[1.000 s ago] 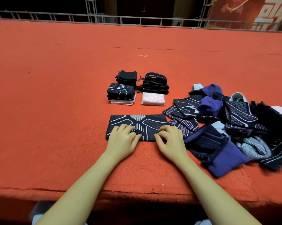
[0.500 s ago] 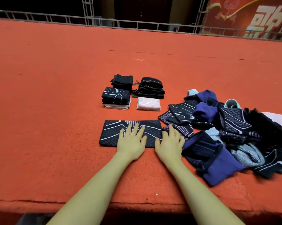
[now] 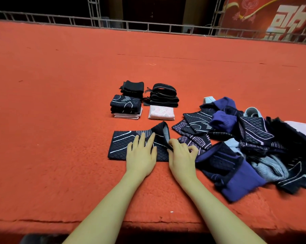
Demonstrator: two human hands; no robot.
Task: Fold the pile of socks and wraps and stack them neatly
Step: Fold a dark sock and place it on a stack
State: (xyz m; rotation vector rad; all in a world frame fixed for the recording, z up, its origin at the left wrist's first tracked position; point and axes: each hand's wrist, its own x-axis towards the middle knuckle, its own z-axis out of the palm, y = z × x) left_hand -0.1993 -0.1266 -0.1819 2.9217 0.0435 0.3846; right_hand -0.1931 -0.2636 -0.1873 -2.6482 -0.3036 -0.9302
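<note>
Nearest the viewer, the left hand (image 3: 141, 156) lay flat, fingers spread, pressing the dark patterned sock (image 3: 121, 147) onto the red carpet (image 3: 60, 138). Just beside it, the right hand (image 3: 181, 155) pinched the sock's right end, which stood lifted and curled over. To the right sprawled the unfolded pile (image 3: 245, 147) of navy, purple and grey pieces. Beyond the sock stood four folded stacks: patterned (image 3: 125, 105), pink (image 3: 161, 112), black (image 3: 133, 88) and strapped black (image 3: 163, 95). A metal railing (image 3: 148, 26) closed the far edge.
</note>
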